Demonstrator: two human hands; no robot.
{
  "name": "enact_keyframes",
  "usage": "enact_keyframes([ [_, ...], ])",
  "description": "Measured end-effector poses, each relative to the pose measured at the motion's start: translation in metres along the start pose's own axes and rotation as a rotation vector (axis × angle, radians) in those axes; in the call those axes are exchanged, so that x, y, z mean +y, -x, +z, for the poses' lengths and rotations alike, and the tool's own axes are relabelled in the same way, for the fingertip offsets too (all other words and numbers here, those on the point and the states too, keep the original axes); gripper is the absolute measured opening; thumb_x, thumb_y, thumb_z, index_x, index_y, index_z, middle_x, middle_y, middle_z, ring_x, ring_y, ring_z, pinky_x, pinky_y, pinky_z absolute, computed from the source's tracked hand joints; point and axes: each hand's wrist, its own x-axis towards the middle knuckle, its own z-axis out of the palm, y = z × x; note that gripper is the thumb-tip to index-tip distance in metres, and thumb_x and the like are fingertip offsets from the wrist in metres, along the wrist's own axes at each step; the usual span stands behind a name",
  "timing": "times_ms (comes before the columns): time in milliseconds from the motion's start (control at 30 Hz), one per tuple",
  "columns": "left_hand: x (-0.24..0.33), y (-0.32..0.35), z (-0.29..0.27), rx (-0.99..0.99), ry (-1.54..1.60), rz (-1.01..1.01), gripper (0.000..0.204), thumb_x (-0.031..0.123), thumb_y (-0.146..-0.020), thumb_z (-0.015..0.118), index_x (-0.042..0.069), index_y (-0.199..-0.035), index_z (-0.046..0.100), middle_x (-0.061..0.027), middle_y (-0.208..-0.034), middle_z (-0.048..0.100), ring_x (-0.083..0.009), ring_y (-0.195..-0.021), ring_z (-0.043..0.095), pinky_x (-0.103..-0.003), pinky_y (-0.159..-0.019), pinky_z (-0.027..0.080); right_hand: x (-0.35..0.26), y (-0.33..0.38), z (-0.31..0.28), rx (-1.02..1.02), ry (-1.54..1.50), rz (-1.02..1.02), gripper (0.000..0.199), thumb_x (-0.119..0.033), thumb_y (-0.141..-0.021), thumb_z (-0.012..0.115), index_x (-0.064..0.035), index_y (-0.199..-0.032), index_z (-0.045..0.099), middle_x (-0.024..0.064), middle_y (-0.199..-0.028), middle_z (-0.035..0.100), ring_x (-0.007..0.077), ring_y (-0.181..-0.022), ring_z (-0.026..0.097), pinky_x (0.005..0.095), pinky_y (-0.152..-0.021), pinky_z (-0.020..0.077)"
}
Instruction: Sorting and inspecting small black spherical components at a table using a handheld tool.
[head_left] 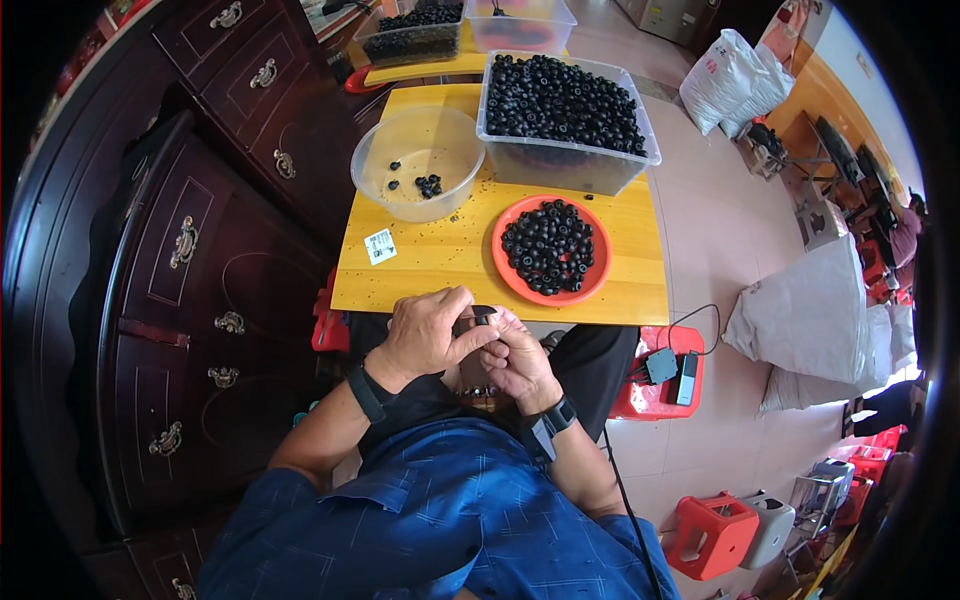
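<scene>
My left hand (420, 335) and my right hand (520, 362) meet just past the table's near edge, above my lap. Between their fingertips is a small black part (483, 314), which my right thumb and fingers pinch. My left hand is closed too, its thumb against the same spot; what lies inside its fingers is hidden. Just beyond, an orange-red plate (497, 262) carries many small black ring-shaped parts (548, 245). To its left, a clear round tub (420, 205) has several black parts on its bottom.
A clear rectangular bin (570, 165), heaped with black parts, stands at the table's (620, 300) far right. Dark drawers (200, 270) rise close on my left. A red stool (650, 400) with a small device and cable is at my right. White sacks (800, 320) stand farther right.
</scene>
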Motion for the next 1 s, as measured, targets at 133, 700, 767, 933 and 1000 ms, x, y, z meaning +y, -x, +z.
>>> enact_keyframes([
  [133,0.001,0.000,0.001,0.011,0.000,-0.008,0.039,0.042,-0.086,0.071,0.008,-0.081,0.054,-0.0053,-0.065,0.062,-0.0262,-0.056,0.063,-0.037,-0.051,0.048,-0.001,0.000,0.002,-0.002,0.008,0.000,0.004,-0.011,-0.097,0.059,-0.0096,-0.101,0.058,-0.0023,-0.078,0.057,0.0015,-0.050,0.044,0.0165,-0.043,0.0354],
  [700,-0.011,0.007,0.016,0.011,-0.089,0.031,0.043,0.047,-0.088,0.067,0.007,-0.077,0.055,-0.0081,-0.062,0.059,-0.0278,-0.056,0.062,-0.039,-0.051,0.047,0.000,-0.005,-0.003,-0.008,-0.006,-0.066,0.008,-0.014,-0.100,0.055,-0.0077,-0.103,0.059,-0.0019,-0.080,0.057,0.0006,-0.054,0.046,0.0147,-0.044,0.0378],
  [767,-0.011,0.007,0.015,-0.005,-0.063,-0.006,0.043,0.047,-0.087,0.067,0.007,-0.077,0.055,-0.0083,-0.062,0.059,-0.0275,-0.056,0.061,-0.039,-0.051,0.047,0.000,-0.002,0.002,0.011,-0.013,-0.058,0.009,-0.015,-0.100,0.056,-0.0077,-0.103,0.059,-0.0022,-0.080,0.057,0.0006,-0.054,0.046,0.0148,-0.045,0.0378],
  [933,-0.004,0.004,0.010,0.077,0.316,-0.149,0.025,0.027,-0.088,0.073,0.004,-0.090,0.062,-0.0030,-0.058,0.048,-0.0116,-0.051,0.046,-0.027,-0.050,0.038,-0.001,-0.001,0.008,0.028,-0.036,-0.021,0.011,-0.018,-0.099,0.059,-0.0084,-0.104,0.059,-0.0032,-0.080,0.056,0.0007,-0.053,0.045,0.0147,-0.045,0.0377],
  [1000,-0.002,0.003,0.006,0.024,0.363,-0.185,0.021,0.021,-0.088,0.073,0.004,-0.095,0.063,-0.0005,-0.060,0.048,-0.0081,-0.053,0.044,-0.025,-0.051,0.037,-0.001,-0.002,0.004,0.006,-0.049,-0.023,0.012,-0.019,-0.098,0.061,-0.0094,-0.105,0.059,-0.0040,-0.081,0.056,0.0005,-0.053,0.045,0.0147,-0.045,0.0375],
])
